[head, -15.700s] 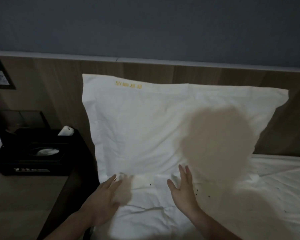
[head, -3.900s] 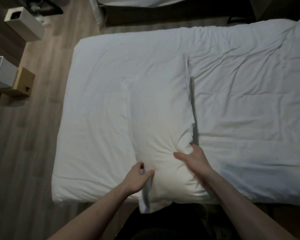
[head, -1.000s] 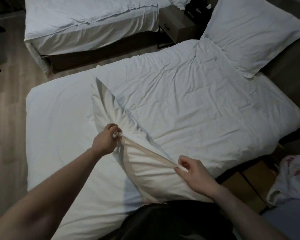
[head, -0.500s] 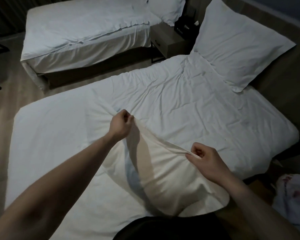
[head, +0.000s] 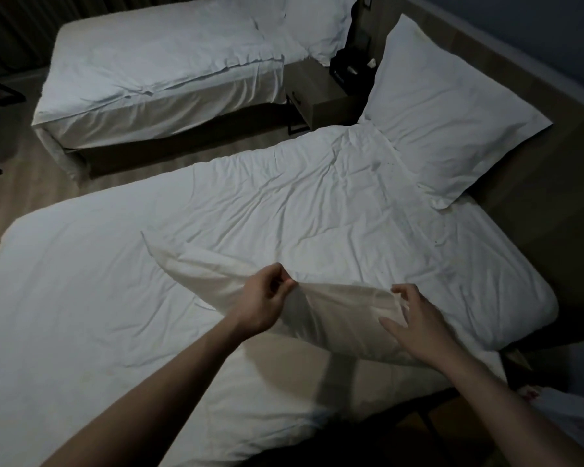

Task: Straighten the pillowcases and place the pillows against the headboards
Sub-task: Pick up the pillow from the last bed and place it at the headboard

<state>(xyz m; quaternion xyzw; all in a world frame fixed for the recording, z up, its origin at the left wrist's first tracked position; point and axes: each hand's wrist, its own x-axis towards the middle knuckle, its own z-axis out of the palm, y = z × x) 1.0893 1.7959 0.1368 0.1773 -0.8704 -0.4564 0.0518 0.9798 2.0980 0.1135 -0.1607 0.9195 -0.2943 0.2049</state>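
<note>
Head view: a pillow [head: 334, 315] in a loose white pillowcase is seen lying near the foot-side edge of the near bed [head: 284, 214], well apart from the headboard [head: 526, 106]. The upper hem of the pillowcase is pinched between the closed fingers of the left hand [head: 263, 305]. The right hand [head: 415, 321] is spread open, fingers apart, resting on the case's right end and gripping nothing. A second pillow [head: 445, 109] is already propped against the headboard at the bed's far corner. The step in hand is judged to be straightening the case. It is best done if both top corners are gripped, the fabric is pulled taut, and slack is shaken down before the pillow is carried over.
</note>
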